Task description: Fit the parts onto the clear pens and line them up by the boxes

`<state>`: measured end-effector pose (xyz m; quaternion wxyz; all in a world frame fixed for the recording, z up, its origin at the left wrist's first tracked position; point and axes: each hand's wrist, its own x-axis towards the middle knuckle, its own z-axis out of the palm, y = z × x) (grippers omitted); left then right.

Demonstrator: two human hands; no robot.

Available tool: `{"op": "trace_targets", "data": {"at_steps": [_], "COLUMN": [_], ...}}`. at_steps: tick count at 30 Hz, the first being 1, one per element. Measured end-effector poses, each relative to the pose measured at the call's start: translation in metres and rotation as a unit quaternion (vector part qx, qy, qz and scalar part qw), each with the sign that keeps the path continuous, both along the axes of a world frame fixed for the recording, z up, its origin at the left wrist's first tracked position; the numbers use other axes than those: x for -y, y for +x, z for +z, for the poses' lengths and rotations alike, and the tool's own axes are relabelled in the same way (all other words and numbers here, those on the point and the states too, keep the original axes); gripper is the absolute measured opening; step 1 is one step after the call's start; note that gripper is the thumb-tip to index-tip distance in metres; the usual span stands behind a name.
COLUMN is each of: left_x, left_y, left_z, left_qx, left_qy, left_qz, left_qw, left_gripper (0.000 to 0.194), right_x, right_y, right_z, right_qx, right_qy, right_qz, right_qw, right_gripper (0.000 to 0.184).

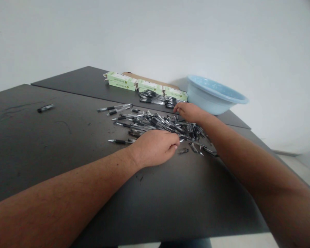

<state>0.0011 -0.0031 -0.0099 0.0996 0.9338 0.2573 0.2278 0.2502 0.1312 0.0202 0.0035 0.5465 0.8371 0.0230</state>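
Note:
A loose heap of black-and-clear gel pens (155, 121) lies on the dark table, with several pens spread out at its left side. My left hand (157, 147) rests at the heap's near edge, fingers curled closed; what is inside them is hidden. Behind the heap, my right hand (188, 111) reaches over to a neater stack of pens (152, 98). Its fingers are bent downward and slightly apart at the stack's right end, and nothing shows between them. A short pen cap (183, 151) lies just right of my left hand.
Green-and-white pen boxes (122, 81) stand in a row at the back, in front of a brown cardboard piece (150, 80). A light blue basin (214, 98) sits at the back right, beside my right forearm. One cap-like piece (45, 108) lies far left.

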Motion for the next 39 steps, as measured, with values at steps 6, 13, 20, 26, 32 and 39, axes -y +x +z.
{"op": "trace_targets", "data": {"at_steps": [6, 13, 20, 26, 32, 39], "left_x": [0.000, 0.000, 0.000, 0.000, 0.000, 0.000], "left_y": [0.000, 0.000, 0.000, 0.000, 0.001, 0.000], "left_z": [0.001, 0.001, 0.001, 0.001, 0.002, 0.000], "left_qx": [-0.006, -0.015, -0.016, -0.017, -0.016, -0.019], "left_qy": [-0.001, 0.000, 0.001, -0.005, -0.002, 0.002], "left_qz": [0.001, 0.005, 0.002, 0.006, 0.000, 0.005], "left_qw": [1.000, 1.000, 1.000, 1.000, 1.000, 1.000], "left_gripper": [0.021, 0.020, 0.021, 0.021, 0.021, 0.021], "right_x": [-0.001, -0.009, -0.015, -0.017, -0.016, -0.013], "right_y": [-0.005, -0.007, -0.009, -0.011, -0.011, -0.012], "right_z": [0.001, 0.002, 0.002, 0.001, 0.001, 0.000], "right_qx": [0.037, 0.057, 0.071, 0.075, 0.076, 0.065], "right_qy": [-0.050, -0.093, -0.106, -0.109, -0.108, -0.110], "right_qz": [0.018, 0.012, 0.010, 0.005, 0.004, 0.015], "right_qw": [0.998, 0.994, 0.992, 0.991, 0.991, 0.992], "right_gripper": [0.028, 0.025, 0.020, 0.020, 0.019, 0.017]}}
